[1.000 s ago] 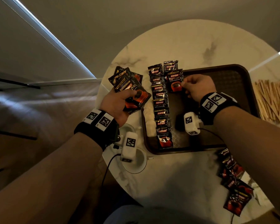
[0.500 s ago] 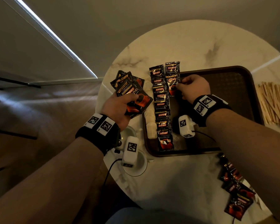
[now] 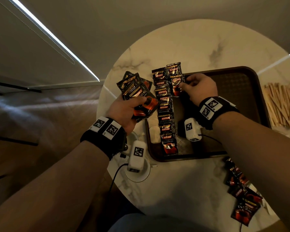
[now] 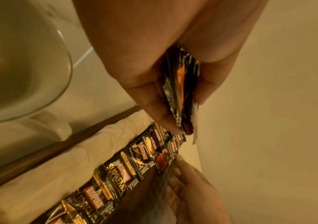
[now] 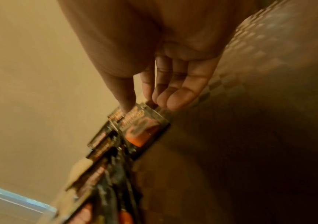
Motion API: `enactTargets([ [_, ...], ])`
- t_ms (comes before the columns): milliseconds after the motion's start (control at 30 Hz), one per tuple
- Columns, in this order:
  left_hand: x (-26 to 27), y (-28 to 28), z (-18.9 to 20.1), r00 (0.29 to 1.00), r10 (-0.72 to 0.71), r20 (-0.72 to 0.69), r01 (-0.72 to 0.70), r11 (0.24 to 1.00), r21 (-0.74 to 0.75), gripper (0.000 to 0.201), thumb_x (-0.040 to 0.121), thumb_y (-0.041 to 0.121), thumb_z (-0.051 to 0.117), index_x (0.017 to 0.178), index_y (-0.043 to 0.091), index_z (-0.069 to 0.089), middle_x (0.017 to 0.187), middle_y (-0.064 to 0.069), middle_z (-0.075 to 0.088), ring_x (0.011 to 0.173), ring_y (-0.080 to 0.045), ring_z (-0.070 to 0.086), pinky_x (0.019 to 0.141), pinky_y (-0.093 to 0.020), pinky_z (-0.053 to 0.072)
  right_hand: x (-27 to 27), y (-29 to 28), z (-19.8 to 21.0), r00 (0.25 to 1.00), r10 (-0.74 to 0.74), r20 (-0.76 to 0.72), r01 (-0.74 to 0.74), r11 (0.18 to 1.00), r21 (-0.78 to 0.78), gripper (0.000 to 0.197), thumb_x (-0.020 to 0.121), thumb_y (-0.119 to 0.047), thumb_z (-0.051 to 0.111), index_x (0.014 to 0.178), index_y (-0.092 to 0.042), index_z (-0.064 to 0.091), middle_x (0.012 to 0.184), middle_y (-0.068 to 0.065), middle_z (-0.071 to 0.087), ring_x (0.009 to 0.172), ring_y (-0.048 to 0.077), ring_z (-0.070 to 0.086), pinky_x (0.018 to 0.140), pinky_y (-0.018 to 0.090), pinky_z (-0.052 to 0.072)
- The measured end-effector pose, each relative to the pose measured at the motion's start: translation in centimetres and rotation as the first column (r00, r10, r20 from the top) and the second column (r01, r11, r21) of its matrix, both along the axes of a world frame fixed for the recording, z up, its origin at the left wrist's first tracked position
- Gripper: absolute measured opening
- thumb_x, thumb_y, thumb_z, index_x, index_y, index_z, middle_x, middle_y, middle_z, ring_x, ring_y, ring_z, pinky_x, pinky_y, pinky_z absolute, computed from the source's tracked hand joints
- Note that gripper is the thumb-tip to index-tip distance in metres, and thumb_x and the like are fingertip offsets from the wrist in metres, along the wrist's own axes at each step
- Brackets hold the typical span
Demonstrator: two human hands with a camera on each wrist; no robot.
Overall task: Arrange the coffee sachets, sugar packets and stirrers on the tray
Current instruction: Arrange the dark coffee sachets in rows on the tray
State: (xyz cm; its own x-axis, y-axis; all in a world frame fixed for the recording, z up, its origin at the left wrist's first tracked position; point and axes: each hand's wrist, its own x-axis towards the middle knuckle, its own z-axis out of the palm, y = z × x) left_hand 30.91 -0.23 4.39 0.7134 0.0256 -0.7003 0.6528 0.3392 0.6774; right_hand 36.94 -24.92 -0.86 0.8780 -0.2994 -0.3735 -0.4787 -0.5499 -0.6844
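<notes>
My right hand (image 3: 197,88) pinches a black foil coffee sachet (image 3: 176,86) starting row two on the brown plastic tray (image 3: 241,84); my left hand (image 3: 124,111) grips spares (image 3: 137,96); wooden stirrers (image 3: 283,104) wait beside the tray.

Dim, warm room in the head view, with a bright strip of light (image 3: 54,39) cutting across the upper left and a second streak at the right edge. Table (image 3: 182,47) glows pale at centre; corners fall dark and bend with wide-angle distortion. Left wrist view amber, fairly sharp. Right wrist view smeared by motion blur, the lower right sinking into shadow.
</notes>
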Motion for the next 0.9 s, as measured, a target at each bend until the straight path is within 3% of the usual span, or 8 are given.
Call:
enactTargets([
  [100, 0.3, -0.8, 0.1, 0.998, -0.045, 0.035, 0.045, 0.999, 0.017, 0.047, 0.085, 0.000, 0.078, 0.127, 0.017, 0.064, 0.119, -0.014, 0.076, 0.109, -0.036, 0.073, 0.096, -0.062, 0.056, -1.0, 0.3, 3.0, 0.995, 0.050, 0.086, -0.064, 0.983, 0.170, 0.027, 0.086, -0.048, 0.080, 0.100, -0.026, 0.073, 0.094, -0.003, 0.073, 0.082, 0.011, 0.070, 0.074, 0.035, 0.063],
  [200, 0.5, -1.7, 0.7, 0.991, -0.110, 0.079, 0.107, 0.994, 0.038, 0.057, 0.078, 0.007, 0.086, 0.130, 0.014, 0.064, 0.122, -0.015, 0.075, 0.112, -0.038, 0.072, 0.100, -0.066, 0.053, -2.4, 1.1, 6.3, 0.947, 0.303, 0.103, -0.319, 0.861, 0.397, 0.023, 0.088, -0.039, 0.080, 0.103, -0.022, 0.076, 0.094, 0.006, 0.075, 0.075, 0.012, 0.068, 0.067, 0.029, 0.061],
  [367, 0.6, -3.0, 1.8, 0.979, -0.165, 0.120, 0.164, 0.986, 0.023, 0.045, 0.084, 0.012, 0.083, 0.125, 0.016, 0.067, 0.118, -0.015, 0.076, 0.108, -0.040, 0.073, 0.094, -0.060, 0.057, -3.1, 1.0, 7.3, 0.899, 0.417, 0.132, -0.436, 0.828, 0.352, 0.013, 0.089, -0.018, 0.082, 0.099, -0.018, 0.073, 0.088, 0.011, 0.076, 0.067, 0.012, 0.069, 0.066, 0.035, 0.059],
  [533, 0.7, -3.7, 2.3, 0.963, -0.200, 0.180, 0.197, 0.980, 0.038, 0.030, 0.089, 0.016, 0.080, 0.117, 0.020, 0.071, 0.116, -0.013, 0.077, 0.108, -0.038, 0.073, 0.094, -0.061, 0.057, -3.6, 1.1, 7.6, 0.922, 0.324, 0.210, -0.386, 0.796, 0.467, 0.028, 0.084, -0.010, 0.085, 0.102, -0.013, 0.065, 0.087, 0.010, 0.071, 0.069, 0.012, 0.069, 0.062, 0.026, 0.058],
  [633, 0.8, -3.7, 2.6, 0.981, -0.134, 0.138, 0.137, 0.990, -0.013, 0.034, 0.092, 0.021, 0.073, 0.126, 0.015, 0.068, 0.118, -0.016, 0.076, 0.108, -0.042, 0.072, 0.089, -0.057, 0.059, -3.5, 1.1, 7.4, 0.928, 0.301, 0.219, -0.372, 0.773, 0.515, 0.027, 0.085, -0.005, 0.083, 0.102, -0.014, 0.065, 0.082, 0.007, 0.073, 0.078, 0.025, 0.076, 0.074, 0.038, 0.063],
  [733, 0.9, -3.4, 2.4, 0.990, -0.067, 0.125, 0.073, 0.997, -0.038, 0.037, 0.094, 0.019, 0.066, 0.131, 0.013, 0.065, 0.121, -0.020, 0.074, 0.106, -0.045, 0.072, 0.086, -0.059, 0.058, -3.5, 0.7, 7.4, 0.934, 0.261, 0.245, -0.355, 0.760, 0.544, 0.025, 0.088, -0.003, 0.079, 0.105, -0.015, 0.065, 0.084, 0.005, 0.077, 0.083, 0.024, 0.078, 0.074, 0.032, 0.062],
  [833, 1.2, -2.5, 2.3, 0.994, -0.009, 0.110, 0.014, 0.999, -0.037, 0.029, 0.102, 0.016, 0.059, 0.131, 0.011, 0.061, 0.107, -0.019, 0.076, 0.082, -0.037, 0.076, 0.069, -0.046, 0.062, -3.1, -0.6, 6.0, 0.979, 0.003, 0.206, -0.131, 0.782, 0.610, 0.027, 0.087, -0.002, 0.079, 0.103, -0.018, 0.063, 0.083, 0.001, 0.078, 0.085, 0.020, 0.078, 0.075, 0.033, 0.062],
  [900, 1.3, -1.6, 1.9, 0.996, 0.016, 0.092, -0.014, 1.000, -0.022, 0.031, 0.103, 0.018, 0.057, 0.133, 0.009, 0.059, 0.102, -0.019, 0.077, 0.078, -0.033, 0.076, 0.064, -0.040, 0.060, -2.8, -1.7, 4.3, 0.981, -0.116, 0.153, 0.021, 0.857, 0.515, 0.030, 0.084, -0.007, 0.083, 0.101, -0.021, 0.064, 0.086, 0.000, 0.078, 0.083, 0.016, 0.078, 0.074, 0.033, 0.061],
])
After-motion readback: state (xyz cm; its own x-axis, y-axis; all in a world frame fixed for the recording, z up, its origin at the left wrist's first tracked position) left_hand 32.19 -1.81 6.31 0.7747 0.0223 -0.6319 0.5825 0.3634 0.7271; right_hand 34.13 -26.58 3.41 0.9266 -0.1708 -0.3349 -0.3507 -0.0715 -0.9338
